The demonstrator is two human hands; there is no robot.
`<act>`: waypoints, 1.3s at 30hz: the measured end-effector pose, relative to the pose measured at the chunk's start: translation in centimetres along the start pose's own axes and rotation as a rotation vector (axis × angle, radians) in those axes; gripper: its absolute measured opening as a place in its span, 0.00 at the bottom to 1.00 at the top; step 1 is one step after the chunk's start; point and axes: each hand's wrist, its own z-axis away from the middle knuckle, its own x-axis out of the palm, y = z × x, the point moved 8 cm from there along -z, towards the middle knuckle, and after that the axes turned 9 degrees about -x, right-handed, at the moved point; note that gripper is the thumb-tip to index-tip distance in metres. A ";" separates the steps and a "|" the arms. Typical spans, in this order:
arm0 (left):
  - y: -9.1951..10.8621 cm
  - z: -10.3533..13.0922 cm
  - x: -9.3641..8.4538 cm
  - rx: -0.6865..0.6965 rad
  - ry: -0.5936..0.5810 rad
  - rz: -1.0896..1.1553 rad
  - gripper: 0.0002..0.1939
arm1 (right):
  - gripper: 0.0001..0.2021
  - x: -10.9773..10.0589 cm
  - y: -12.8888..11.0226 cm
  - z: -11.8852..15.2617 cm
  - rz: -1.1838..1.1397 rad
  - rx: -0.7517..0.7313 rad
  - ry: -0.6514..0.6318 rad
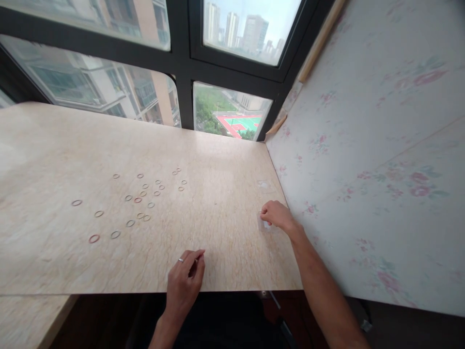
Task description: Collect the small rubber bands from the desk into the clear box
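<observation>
My right hand reaches to the right side of the counter, its fingertips pinched at a small clear plastic bag that looks flat on the stone. The hand partly covers that bag. A second clear bag lies just beyond it. Near the front edge rests my left hand, with a ring on one finger. Its thumb and fingertips are pressed together; whether anything is between them I cannot make out. Several thin rings are scattered on the left part of the counter, among them a red ring and a grey ring.
The beige marble-patterned counter ends at a dark-framed window at the back. A wall with flowered paper bounds the right side. A lower ledge shows at the bottom left.
</observation>
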 end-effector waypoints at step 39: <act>-0.2 0.4 0.5 0.007 -0.017 -0.039 0.08 | 0.09 1.7 1.2 2.9 -0.669 -0.094 0.047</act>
